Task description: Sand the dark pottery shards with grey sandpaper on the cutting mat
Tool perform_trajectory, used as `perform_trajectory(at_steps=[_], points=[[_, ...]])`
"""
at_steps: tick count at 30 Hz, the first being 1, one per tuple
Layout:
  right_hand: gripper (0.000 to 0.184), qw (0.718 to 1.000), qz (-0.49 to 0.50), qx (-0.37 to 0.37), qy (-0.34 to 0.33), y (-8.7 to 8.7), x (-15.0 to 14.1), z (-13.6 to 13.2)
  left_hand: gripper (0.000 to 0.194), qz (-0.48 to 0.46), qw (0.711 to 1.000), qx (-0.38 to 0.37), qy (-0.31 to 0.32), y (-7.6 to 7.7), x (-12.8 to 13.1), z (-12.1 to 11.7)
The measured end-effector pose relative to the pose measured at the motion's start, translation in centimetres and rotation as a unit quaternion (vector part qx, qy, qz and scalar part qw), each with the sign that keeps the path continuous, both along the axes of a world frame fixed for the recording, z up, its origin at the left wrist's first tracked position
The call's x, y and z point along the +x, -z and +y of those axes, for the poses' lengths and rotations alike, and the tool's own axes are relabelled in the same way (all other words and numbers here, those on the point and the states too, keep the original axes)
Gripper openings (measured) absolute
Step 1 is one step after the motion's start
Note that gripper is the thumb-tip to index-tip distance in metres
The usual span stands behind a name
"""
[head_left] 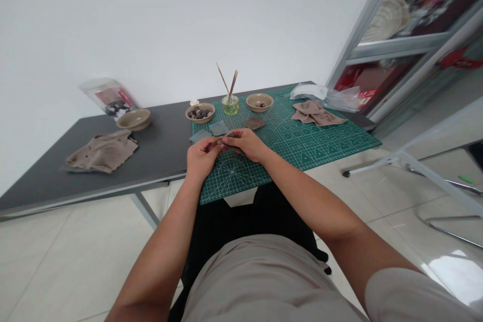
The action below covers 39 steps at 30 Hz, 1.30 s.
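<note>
My left hand and my right hand meet over the green cutting mat, both with fingers closed in a pinch. A small brownish piece, perhaps a stone, shows in part between the left fingertips. Under the fingers of the right hand is a dark, thin, flat piece, mostly covered. Just beyond the hands lie a brown square sheet and two greyish, translucent square pieces. Farther back, one bowl holds several dark and brown stones, and another bowl holds a few.
A glass jar with upright sticks stands between the bowls. Crumpled brown cloths lie left and right. A third bowl, a clear container and a plastic bag sit farther out. A white wall backs the table.
</note>
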State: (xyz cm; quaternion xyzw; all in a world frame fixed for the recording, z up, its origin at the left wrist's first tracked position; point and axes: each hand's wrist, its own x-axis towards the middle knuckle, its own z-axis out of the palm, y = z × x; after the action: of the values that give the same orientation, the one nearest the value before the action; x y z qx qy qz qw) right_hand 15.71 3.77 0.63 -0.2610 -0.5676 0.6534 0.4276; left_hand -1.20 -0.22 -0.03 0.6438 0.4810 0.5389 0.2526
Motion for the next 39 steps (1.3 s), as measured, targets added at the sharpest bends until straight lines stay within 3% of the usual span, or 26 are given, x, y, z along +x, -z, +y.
perform_trajectory(at_steps=[6,12,22,32,39], points=[[0.039,1.000,-0.013,-0.007,0.023,0.0,0.1,0.0,0.016,0.146,0.988,0.053,-0.027,-0.5,-0.1,-0.4],[0.041,1.000,-0.002,-0.014,0.026,0.7,-0.2,0.5,0.021,0.193,0.978,0.065,-0.048,-0.4,0.1,-0.4],[0.039,0.996,-0.059,0.044,0.050,1.5,-0.3,0.7,0.016,0.147,0.985,0.035,-0.078,0.4,0.2,-0.5],[0.042,0.997,-0.036,0.036,0.060,1.5,-0.5,0.6,0.008,0.030,0.999,-0.020,-0.031,0.8,0.1,0.0],[0.041,0.988,-0.094,0.082,0.088,1.6,-0.4,0.7,0.012,0.109,0.993,-0.012,-0.048,0.2,0.2,-0.3]])
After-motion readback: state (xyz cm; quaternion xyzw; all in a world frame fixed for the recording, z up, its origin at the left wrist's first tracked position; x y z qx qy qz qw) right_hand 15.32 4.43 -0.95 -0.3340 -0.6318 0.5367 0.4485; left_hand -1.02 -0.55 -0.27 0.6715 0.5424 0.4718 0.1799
